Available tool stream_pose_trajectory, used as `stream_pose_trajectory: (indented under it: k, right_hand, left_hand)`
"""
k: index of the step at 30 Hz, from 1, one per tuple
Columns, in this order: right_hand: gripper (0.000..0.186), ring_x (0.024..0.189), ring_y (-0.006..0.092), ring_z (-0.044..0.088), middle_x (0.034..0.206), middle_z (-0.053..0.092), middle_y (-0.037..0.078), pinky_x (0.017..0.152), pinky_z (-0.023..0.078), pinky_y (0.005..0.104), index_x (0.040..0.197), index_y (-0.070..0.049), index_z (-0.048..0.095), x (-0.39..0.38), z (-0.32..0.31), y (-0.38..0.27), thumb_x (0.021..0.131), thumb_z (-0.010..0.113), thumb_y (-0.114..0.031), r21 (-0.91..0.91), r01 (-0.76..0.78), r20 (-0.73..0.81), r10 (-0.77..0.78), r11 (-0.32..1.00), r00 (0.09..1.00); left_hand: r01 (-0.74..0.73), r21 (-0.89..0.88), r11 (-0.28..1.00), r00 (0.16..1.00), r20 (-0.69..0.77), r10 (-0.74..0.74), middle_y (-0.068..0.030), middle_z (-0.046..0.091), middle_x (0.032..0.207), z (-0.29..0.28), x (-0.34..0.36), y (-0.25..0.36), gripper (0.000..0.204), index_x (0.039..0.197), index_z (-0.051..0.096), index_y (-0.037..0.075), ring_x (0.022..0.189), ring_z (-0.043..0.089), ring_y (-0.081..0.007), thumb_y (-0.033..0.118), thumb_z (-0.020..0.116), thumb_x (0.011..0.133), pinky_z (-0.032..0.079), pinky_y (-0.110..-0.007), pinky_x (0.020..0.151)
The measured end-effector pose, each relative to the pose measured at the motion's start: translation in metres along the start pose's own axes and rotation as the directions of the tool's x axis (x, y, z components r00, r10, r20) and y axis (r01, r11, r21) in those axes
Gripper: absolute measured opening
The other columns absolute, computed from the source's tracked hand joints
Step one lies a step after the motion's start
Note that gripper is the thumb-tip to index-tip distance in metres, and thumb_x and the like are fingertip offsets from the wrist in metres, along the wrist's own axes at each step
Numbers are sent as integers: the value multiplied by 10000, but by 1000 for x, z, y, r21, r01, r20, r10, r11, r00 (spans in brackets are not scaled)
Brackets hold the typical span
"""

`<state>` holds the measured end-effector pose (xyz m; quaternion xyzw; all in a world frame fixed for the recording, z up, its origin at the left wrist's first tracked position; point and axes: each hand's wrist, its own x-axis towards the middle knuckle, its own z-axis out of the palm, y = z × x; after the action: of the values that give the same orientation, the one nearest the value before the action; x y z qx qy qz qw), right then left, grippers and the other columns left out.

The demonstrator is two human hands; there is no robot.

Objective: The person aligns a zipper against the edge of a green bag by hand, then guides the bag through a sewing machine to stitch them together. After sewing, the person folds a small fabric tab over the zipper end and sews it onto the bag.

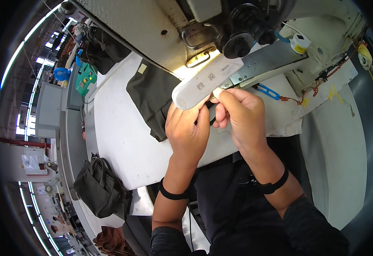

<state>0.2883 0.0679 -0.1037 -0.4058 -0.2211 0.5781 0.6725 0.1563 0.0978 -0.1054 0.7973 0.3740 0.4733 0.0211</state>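
Below the sewing machine's head (148, 30), my two hands meet close together at the pale eye guard (208, 79). My left hand (187, 128) is closed, its thumb bent inward; the guard covers its fingertips and whatever they grip. Beside it my right hand (244, 115) pinches with thumb and forefinger, the other fingers curled. Between the hands a small dark strip (213, 121) shows in part, too covered to name. To the left of my left hand, dark olive fabric (152, 96) lies on the white table (114, 136). The needle is hidden.
A dark bag (101, 187) lies at the table's left edge, brown material (112, 241) below it. Right of the guard are the machine's metal plate (263, 64), a blue tool (268, 91) and an orange cord (310, 91). A green control box (86, 79) stands far left.
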Motion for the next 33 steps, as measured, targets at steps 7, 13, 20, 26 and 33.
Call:
stream_pose_trajectory:
  k: [7,13,20,26,33]
  right_hand:
    - [196,547,108,583,694,649,52,580,569,279,920,35,709,1,1,-1,1010,649,-129,13,-16,-12,16,1000,1000]
    - [252,598,132,638,763,704,90,609,584,284,981,40,728,0,-7,-3,1034,635,-188,50,-64,80,60,997,995]
    - [186,607,119,635,770,709,85,612,554,265,982,36,738,2,-9,0,1003,654,-129,29,-30,112,27,999,993]
    - [178,602,114,632,749,707,76,596,525,250,942,41,737,0,-3,-6,991,657,-111,0,-16,85,16,1000,996]
    - [202,608,118,633,765,713,86,608,531,254,980,44,750,-1,-8,-5,1006,636,-120,5,-38,94,37,999,995]
  left_hand:
    - [108,-35,994,994,-31,-109,-131,797,1123,6,-3,4,227,1070,774,4,985,743,-226,-95,744,867,584,-321,879]
    - [5,51,999,998,-70,-2,-99,803,1066,6,-1,1,218,1073,802,45,977,755,-246,-34,797,870,569,-344,867]
    - [-70,160,985,998,4,71,-102,807,1068,-1,3,7,216,1069,801,35,992,759,-254,-43,791,868,568,-355,897]
    - [-104,166,981,995,9,104,-129,799,1055,0,8,8,246,1052,780,15,913,739,-259,-118,734,851,569,-337,824]
    - [-64,224,972,997,-25,72,-134,799,1049,5,5,10,205,1032,781,2,915,747,-256,-105,732,864,562,-335,834]
